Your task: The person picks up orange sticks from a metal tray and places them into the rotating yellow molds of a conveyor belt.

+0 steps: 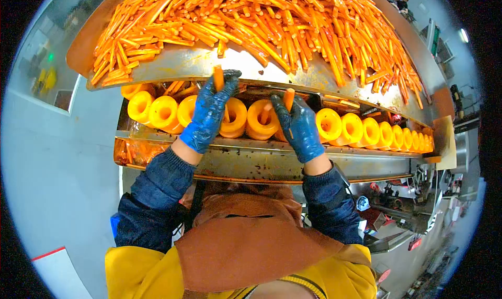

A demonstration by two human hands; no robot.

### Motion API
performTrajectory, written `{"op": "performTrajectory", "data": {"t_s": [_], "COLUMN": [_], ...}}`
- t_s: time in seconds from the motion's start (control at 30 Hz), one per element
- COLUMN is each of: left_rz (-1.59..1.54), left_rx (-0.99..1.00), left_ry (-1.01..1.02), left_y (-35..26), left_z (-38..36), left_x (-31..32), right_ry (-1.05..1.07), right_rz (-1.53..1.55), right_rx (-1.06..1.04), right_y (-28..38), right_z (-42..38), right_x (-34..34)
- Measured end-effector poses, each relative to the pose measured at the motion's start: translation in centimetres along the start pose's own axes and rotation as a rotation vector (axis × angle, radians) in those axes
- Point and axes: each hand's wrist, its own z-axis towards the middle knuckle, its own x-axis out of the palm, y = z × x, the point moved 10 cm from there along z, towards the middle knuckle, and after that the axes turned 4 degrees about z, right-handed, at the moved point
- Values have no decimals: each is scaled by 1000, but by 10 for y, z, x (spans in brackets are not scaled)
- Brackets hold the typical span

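Note:
My left hand (205, 116), in a blue glove, is closed around an orange stick (218, 79) whose top stands up past the fingers. It hovers over a ring-shaped orange cup (240, 118), partly covering it. My right hand (302, 126), gloved the same way, grips another orange stick (288, 97) between thumb and fingers. Left of that hand is a second orange cup (255, 129), with a piece of stick at its opening. These cups belong to a long row of open-topped orange cups (351, 129). Some cups are hidden behind my hands.
Beyond the row, a metal tray (198, 64) bears a large heap of orange sticks (251, 19). A stained metal ledge (246, 165) runs along the near side. Machinery (402, 205) stands at the right, and a person (400, 1) is far off at the upper right.

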Motion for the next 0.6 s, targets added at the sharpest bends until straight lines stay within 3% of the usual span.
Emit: {"op": "performTrajectory", "data": {"t_s": [0.03, 0.1, 0.17, 0.23, 0.3, 0.33, 0.37, 0.43, 0.5, 0.57, 0.6], "left_rz": [-78, 53, 241, 159, -32, 107, 8, 183, 307, 381, 674], "left_rx": [52, 98, 198, 166, 129, 169, 173, 208, 291, 396, 524], "left_ry": [39, 80, 225, 287, 237, 183, 98, 30, 52, 44, 5], "left_y": [3, 4, 3, 6, -9, -26, -43, -58, -64, -56, -65], "left_z": [1, -1, -5, -7, -5, 4, 7, 26, 37, 51, 50], "left_x": [3, 0, 10, 14, 10, -7, -24, -56, -75, -104, -110], "right_ry": [-88, -174, -43, -66, -9, 27, 110, 135, 327, 252, 247], "right_rz": [-215, -206, 212, 282, 195, 275, 600, 410, 281, 51, 17], "right_rx": [-154, -180, 152, 105, -223, -124, 233, 94, -42, -250, -185], "right_y": [17, 28, 0, 5, 33, 27, 25, 25, 42, 65, 59], "right_z": [-2, -5, -4, -3, -3, -1, 2, 7, 5, 10, 22], "right_x": [-6, -19, -10, -3, 11, 24, 46, 77, 97, 89, 83]}}
